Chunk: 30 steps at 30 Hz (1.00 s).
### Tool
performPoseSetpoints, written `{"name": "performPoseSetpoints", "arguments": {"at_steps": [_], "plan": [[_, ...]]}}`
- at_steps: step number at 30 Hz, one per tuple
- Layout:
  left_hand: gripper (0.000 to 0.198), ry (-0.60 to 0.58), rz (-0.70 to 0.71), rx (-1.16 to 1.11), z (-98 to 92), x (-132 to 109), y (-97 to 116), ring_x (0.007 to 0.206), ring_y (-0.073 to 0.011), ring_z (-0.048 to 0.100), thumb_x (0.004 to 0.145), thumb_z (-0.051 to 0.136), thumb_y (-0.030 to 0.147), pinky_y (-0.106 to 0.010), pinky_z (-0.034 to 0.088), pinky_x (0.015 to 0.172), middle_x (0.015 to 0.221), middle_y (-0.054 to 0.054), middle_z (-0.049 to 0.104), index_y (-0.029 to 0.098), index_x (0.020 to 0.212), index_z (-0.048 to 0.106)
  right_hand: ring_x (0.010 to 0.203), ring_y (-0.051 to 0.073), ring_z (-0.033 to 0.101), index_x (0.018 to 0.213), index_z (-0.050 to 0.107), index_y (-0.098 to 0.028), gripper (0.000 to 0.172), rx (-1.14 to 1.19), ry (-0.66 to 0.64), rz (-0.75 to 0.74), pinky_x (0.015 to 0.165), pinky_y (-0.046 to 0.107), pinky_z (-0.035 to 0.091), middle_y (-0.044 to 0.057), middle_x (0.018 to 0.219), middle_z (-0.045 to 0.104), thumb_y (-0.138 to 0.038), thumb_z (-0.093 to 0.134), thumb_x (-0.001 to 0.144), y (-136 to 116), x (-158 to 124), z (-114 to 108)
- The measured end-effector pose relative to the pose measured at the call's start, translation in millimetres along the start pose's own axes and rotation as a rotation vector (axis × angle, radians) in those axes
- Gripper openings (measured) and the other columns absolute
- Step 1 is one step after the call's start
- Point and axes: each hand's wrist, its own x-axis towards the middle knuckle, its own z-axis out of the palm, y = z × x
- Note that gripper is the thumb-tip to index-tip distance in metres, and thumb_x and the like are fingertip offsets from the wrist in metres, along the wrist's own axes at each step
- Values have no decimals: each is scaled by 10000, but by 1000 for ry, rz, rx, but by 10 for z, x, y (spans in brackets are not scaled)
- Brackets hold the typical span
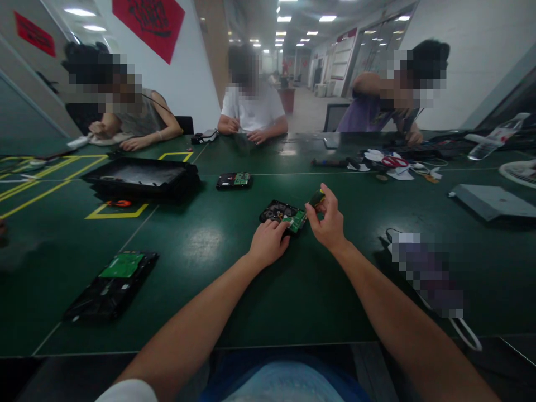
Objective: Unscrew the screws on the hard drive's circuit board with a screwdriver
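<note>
A hard drive (274, 211) with a black body and a green circuit board lies flat on the green table in front of me. My left hand (269, 241) grips its near edge, with fingertips on the circuit board. In my right hand (329, 221) is a screwdriver (317, 197) with a dark and yellow handle, held between the fingers. Its shaft slants down to the board's right end; the fingers partly hide the tip, so I cannot tell whether it sits in a screw.
More hard drives lie on the table: a large-looking one (113, 285) at left and a smaller one (233, 180) further back. Black trays (142, 176) stand at back left. A blurred purple object (427, 273) lies at right, near a grey box (494, 200). Three people sit opposite.
</note>
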Motion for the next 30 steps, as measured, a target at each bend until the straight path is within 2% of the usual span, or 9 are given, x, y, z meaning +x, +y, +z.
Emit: {"name": "performPoseSetpoints", "arguments": {"at_steps": [16,21,30], "plan": [[381,-10,-4,14,-7,22,13,1054,-281,583,959,543,347,-416,466,926,1053,-94,680,208,1309,599,882,226,738,1575,289,-264,689,10,-24,-17,847,433,651,151,1419,593,-414,602,979,29,-6,11],[384,-17,-10,10,-6,25,16,1066,-282,585,956,549,344,-422,461,950,1048,-93,682,216,1315,597,972,245,733,1573,295,-261,688,15,-11,-10,889,443,640,151,1424,586,-405,607,977,36,4,4],[392,-23,-9,1,0,31,-8,1064,-278,585,952,549,342,-414,464,949,1055,-95,675,211,1320,588,877,224,728,1574,285,-275,688,4,-33,1,863,447,644,134,1392,614,-409,603,979,33,-8,18]]}}
